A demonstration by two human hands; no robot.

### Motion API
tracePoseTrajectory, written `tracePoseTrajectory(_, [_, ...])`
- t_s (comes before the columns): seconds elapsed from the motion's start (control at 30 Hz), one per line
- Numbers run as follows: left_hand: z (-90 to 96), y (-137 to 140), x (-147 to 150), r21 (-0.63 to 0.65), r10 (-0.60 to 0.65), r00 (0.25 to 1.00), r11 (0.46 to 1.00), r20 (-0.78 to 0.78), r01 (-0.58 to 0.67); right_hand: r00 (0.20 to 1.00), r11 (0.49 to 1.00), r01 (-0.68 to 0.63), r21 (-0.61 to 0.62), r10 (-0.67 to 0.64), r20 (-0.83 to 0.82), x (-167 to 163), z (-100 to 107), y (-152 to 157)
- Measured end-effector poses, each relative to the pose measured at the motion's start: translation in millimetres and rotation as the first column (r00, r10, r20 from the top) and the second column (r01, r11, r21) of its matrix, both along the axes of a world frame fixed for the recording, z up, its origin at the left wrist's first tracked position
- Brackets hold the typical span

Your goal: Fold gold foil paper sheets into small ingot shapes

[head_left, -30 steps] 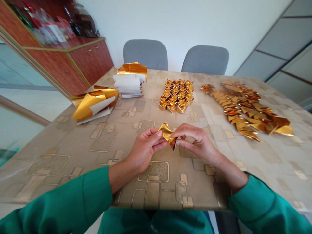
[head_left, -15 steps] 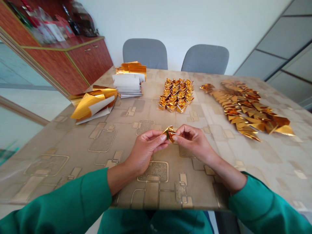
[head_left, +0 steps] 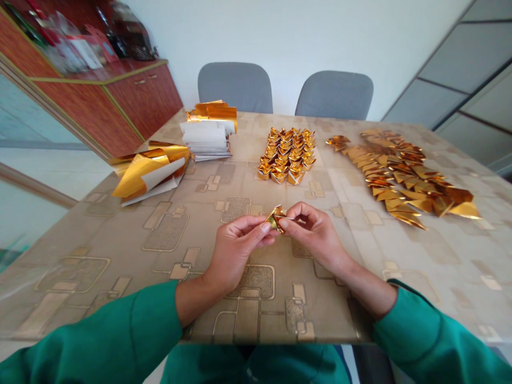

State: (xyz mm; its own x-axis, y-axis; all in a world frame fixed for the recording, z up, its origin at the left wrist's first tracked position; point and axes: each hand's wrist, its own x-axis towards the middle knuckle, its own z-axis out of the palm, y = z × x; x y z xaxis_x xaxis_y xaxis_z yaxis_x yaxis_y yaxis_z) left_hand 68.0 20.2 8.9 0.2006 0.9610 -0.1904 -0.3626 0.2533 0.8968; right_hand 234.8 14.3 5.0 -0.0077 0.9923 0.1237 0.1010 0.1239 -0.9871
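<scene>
Between my hands is a small folded gold foil paper piece (head_left: 276, 217), held above the table near its front. My left hand (head_left: 240, 240) pinches its left side, thumb on the near face. On the right side, my right hand (head_left: 314, 229) grips it between thumb and bent index finger. Fingertips cover parts of the piece. Beyond them, a block of folded gold paper pieces (head_left: 287, 156) stands in close rows. To the right lie overlapping rows of flatter, pointed gold foil folds (head_left: 400, 178).
A stack of white-backed paper sheets (head_left: 206, 140) with gold foil on top stands at the back left. Loose curled gold sheets (head_left: 150, 170) lie in front of it. Two grey chairs (head_left: 235, 85) are behind the patterned table (head_left: 168, 277); a wooden cabinet (head_left: 132, 101) is at left.
Both hands keep their pinch on the folded gold paper, which has turned slightly between the fingers. The whole view has shifted a little.
</scene>
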Motion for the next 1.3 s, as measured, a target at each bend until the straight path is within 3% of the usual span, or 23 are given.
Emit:
tracePoseTrajectory(0.23, [0.2,-1,-1,-0.049,-0.019,0.997,0.999,0.07,0.023,0.998,0.999,-0.007,0.042,0.01,-0.065,-1,0,-1])
tracePoseTrajectory(0.4, [1.3,-1,-1,-0.087,-0.06,0.991,0.994,0.118,0.07,0.999,0.987,0.018,0.157,-0.013,-0.033,-2,1,-3])
tracePoseTrajectory(0.53, [1.3,4,-3,-0.115,-0.028,0.991,0.992,0.134,0.044,0.991,0.959,-0.131,0.25,0.123,0.046,4,4,-1])
tracePoseTrajectory(0.63, [0.4,7,-5,-0.093,-0.022,0.993,0.995,0.119,0.033,0.961,0.908,-0.267,0.324,0.225,0.16,13,9,3])
tracePoseTrajectory(0.8, [0.4,8,-6,-0.062,-0.048,0.996,0.997,0.081,0.053,0.916,0.849,-0.367,0.38,0.258,0.307,25,16,7])
tracePoseTrajectory(0.93, [1.6,6,-5,-0.055,-0.047,0.996,0.997,0.077,0.051,0.944,0.893,-0.313,0.323,0.255,0.212,24,14,8])
tracePoseTrajectory(1.07, [3.2,3,-4,0.036,-0.059,0.998,0.998,-0.018,0.06,0.986,0.958,-0.156,0.241,0.137,0.095,15,4,8])
tracePoseTrajectory(1.17, [4.8,0,-3,0.107,-0.038,0.995,0.993,-0.095,0.049,0.985,0.969,-0.076,0.236,0.036,0.169,10,1,6])
tracePoseTrajectory(1.3, [6.1,-1,-2,0.159,-0.026,0.99,0.986,-0.136,0.048,0.954,0.943,-0.081,0.322,-0.02,0.299,9,6,2])
